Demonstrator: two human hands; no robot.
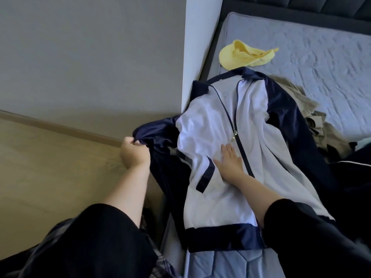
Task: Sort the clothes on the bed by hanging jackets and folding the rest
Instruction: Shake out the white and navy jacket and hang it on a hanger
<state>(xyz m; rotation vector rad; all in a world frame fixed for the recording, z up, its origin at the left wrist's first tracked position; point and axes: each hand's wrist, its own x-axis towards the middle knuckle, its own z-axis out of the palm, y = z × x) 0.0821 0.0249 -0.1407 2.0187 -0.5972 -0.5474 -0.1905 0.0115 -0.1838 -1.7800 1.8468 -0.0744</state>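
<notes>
no brand, label or writing can be read on anything in view. a white and navy zip jacket [224, 149] lies spread front-up on the bed [321, 63], near its left edge, collar at the far end and navy hem at the near end, zip partly undone. the left hand [133, 152] reaches out over the floor [50, 167] to the left of the bed, fingers closed in a tight grip on the end of the jacket's navy left sleeve [158, 135], held out sideways. the right hand [228, 160] lies flat on the white front just left of the zip, fingers spread apart and holding nothing. both forearms are bare below dark sleeves. a yellow cap [243, 55] sits on the bed beyond the collar; beige clothing [313, 119] lies to the right, partly under the jacket.
</notes>
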